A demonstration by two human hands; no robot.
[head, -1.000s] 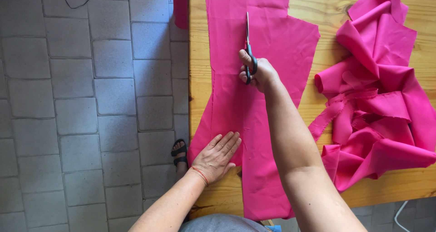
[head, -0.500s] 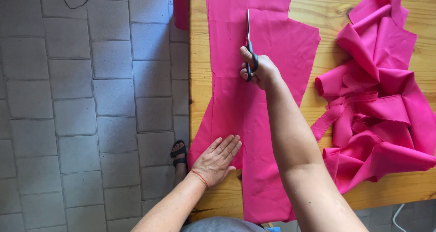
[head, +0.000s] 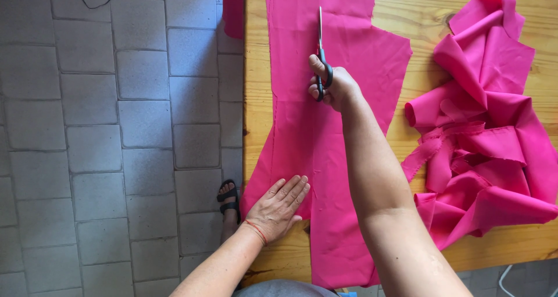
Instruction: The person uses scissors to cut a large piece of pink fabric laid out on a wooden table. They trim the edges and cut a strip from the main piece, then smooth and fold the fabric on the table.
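Right hand (head: 334, 88) grips black-handled scissors (head: 321, 53), fingers through the loops, blades pointing away from the person along the flat pink fabric panel (head: 325, 134). The panel lies lengthwise on the wooden bench (head: 418, 6), its near end hanging over the front edge. Left hand (head: 279, 207) rests flat on the panel's near left corner, fingers straight and close together, holding nothing, just pressing the cloth down. A crumpled pile of pink fabric (head: 488, 128) sits on the bench to the right, apart from the panel. A sandalled foot (head: 228, 201) shows on the grey tiled floor (head: 116, 128) beside the bench.
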